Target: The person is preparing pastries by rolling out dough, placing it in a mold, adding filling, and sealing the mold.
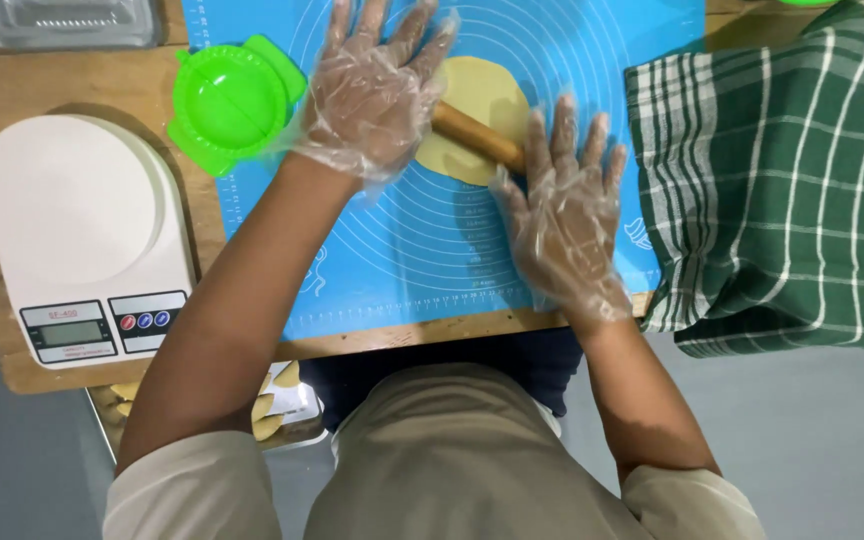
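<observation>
Head view: the left hand (377, 85) and right hand (562, 215), both gloved, press flat and wide on the wooden rolling pin (477, 135) across the dough disc (482, 90) on the blue silicone mat (422, 250). Uneven pressure could tear the dough. The green dumpling press (232, 100) crowds the left; kitchen scale (82, 235), checked cloth (782, 180) flank the worktop (62, 80).

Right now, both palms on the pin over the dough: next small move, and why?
Probably roll the rolling pin forward across the dough disc. Both gloved hands, left hand and right hand, lie flat on its ends, and the pin sits at the disc's near part, with most of the dough beyond it on the blue mat.
</observation>
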